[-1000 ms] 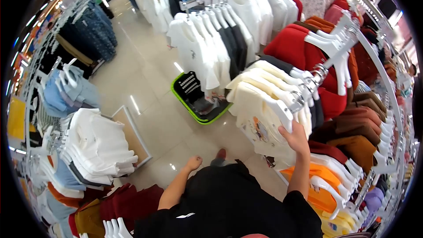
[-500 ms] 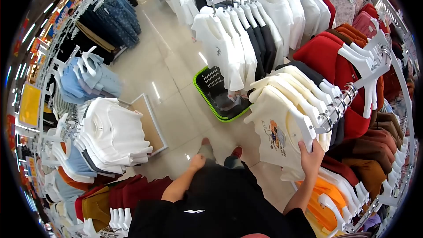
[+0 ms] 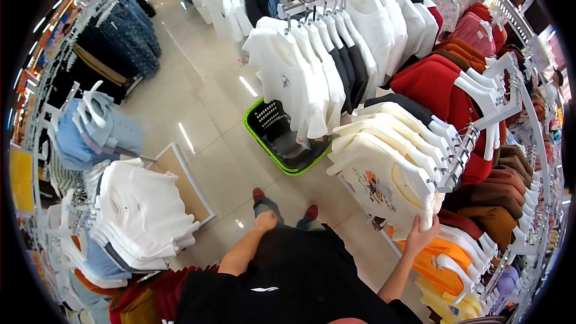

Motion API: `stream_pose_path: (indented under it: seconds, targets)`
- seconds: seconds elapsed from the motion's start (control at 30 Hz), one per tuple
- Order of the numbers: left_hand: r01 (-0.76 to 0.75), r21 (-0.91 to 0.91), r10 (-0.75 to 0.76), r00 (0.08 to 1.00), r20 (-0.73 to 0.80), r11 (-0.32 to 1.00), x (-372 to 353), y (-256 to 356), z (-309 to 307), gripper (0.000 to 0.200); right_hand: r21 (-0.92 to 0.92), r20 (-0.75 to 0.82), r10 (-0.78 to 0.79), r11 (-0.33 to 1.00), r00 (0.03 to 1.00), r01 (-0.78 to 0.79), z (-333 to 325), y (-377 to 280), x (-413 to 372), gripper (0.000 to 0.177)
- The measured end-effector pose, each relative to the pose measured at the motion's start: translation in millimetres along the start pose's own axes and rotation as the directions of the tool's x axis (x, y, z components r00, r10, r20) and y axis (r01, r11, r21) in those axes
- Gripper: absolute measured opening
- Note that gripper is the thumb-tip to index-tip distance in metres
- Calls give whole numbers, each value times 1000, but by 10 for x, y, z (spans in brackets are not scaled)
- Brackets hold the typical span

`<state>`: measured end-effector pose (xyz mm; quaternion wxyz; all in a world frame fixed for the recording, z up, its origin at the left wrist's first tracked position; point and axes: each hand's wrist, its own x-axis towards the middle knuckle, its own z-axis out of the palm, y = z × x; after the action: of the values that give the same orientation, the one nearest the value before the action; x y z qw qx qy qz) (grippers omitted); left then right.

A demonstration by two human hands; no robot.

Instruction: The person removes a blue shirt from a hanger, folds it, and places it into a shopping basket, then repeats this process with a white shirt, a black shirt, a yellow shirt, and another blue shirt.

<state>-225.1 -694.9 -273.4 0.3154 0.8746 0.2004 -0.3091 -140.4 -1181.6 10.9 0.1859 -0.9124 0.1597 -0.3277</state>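
My right hand [image 3: 422,237] is closed around the near shoulder end of the front cream T-shirt [image 3: 375,180] on its white hanger. The shirt has an orange and dark print on its chest and hangs from a metal rail arm [image 3: 459,165]. More cream shirts and a dark one hang right behind it. My left hand [image 3: 266,221] is down beside my leg, its fingers curled, with nothing visible in it. A black shopping basket with a green rim [image 3: 267,159] stands on the floor ahead, partly under hanging white T-shirts [image 3: 282,75].
Red sweaters [image 3: 429,78] and brown garments [image 3: 495,189] hang at right, an orange shirt [image 3: 444,258] lower right. On the left are white tops [image 3: 141,198], light-blue shirts [image 3: 87,129] and jeans [image 3: 129,33]. A tiled aisle [image 3: 204,120] runs between the racks.
My right hand has moved lower, from the upper part of the hanger to the shirt's shoulder end. The front shirt has swung a little. The view has shifted slightly.
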Motion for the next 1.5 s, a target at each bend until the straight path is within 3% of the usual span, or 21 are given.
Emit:
stream_pose_path:
  seconds: [0.07, 0.13, 0.17, 0.2, 0.23, 0.27, 0.3, 0.33, 0.37, 0.43, 0.57, 0.7, 0.8, 0.9, 1.0, 1.03, 1.1, 1.4, 1.47, 1.5]
  targets:
    - [-30, -37, 29, 999, -22, 999, 78, -91, -110, 28, -32, 25, 198, 980, 980, -197, 91, 279, -346, 54]
    - [-33, -80, 30, 999, -39, 996, 121, -124, -268, 27, 186, 110, 218, 954, 970, -236, 227, 523, -750, 46]
    - [-21, -102, 17, 999, -45, 995, 116, -119, -400, 26, 113, 348, 490, 825, 800, -554, 388, 1078, -1233, 41]
    - [-9, -124, 2, 999, -53, 992, 122, -144, -508, 26, -96, 530, 683, 637, 502, -765, 541, 1596, -1698, 36]
    - [-5, -141, -4, 998, -62, 990, 192, -235, -548, 26, -175, 792, 600, 401, 113, -899, 570, 1753, -1988, 37]
    - [-1, -159, -11, 997, -72, 987, 271, -333, -597, 25, -233, 835, 546, 244, -65, -941, 681, 1809, -2416, 39]
    - [4, -179, -19, 996, -83, 984, 335, -437, -646, 25, -201, 905, 391, 51, -166, -978, 643, 1565, -2712, 37]
    - [-1, -221, -20, 996, -92, 975, 365, -522, -723, 25, -489, 811, 514, 334, -279, -806, 648, 1043, -2700, 34]
    - [-7, -263, -22, 994, -104, 965, 391, -595, -823, 24, -558, 800, 536, 501, -269, -661, 666, 614, -2685, 33]
    - [-7, -322, -39, 990, -136, 947, 485, -771, -1006, 24, -492, 867, 463, 732, -184, -472, 738, 85, -2828, 32]
    - [6, -354, -72, 982, -174, 935, 714, -1365, -1114, 23, -345, 938, 338, 878, -80, -331, 1161, -685, -2773, 30]
    - [-9, -422, -79, 978, -191, 906, 842, -1956, -1288, 24, -276, 957, 290, 890, -16, -362, 1769, -1295, -2440, 28]
    - [81, -371, -113, 991, -65, 925, 857, -2437, -1406, 26, -220, 964, 264, 777, -12, -589, 2347, -1329, -2347, 30]
    - [73, -387, -129, 984, -120, 919, 1016, -3084, -1116, 21, -132, 976, 215, 667, 20, -733, 2391, -1864, -2094, 25]
    - [204, -428, -225, 974, 1, 880, 833, -3178, -1240, 30, -138, 985, 170, 716, -21, -684, 2400, -2157, -2047, 22]
    - [161, -401, -229, 965, -128, 902, 888, -3286, -1072, 29, -183, 978, 205, 724, -46, -665, 2433, -2152, -2099, 22]
    - [168, -408, -220, 972, -84, 898, 780, -3231, -1161, 28, -277, 955, 279, 734, -97, -620, 2507, -2037, -2275, 23]
    - [254, -505, -311, 950, -30, 825, 681, -3406, -1259, 26, -327, 945, 265, 792, -192, -516, 2931, -2530, -2132, 26]
    - [252, -523, -319, 947, -39, 814, 682, -3381, -1293, 27, -70, 989, 45, 981, -141, -179, 3271, -1722, -2430, 30]
    - [232, -516, -318, 944, -83, 825, 626, -3340, -1253, 29, 67, 991, -66, 998, -112, 3, 3436, -1334, -2574, 32]
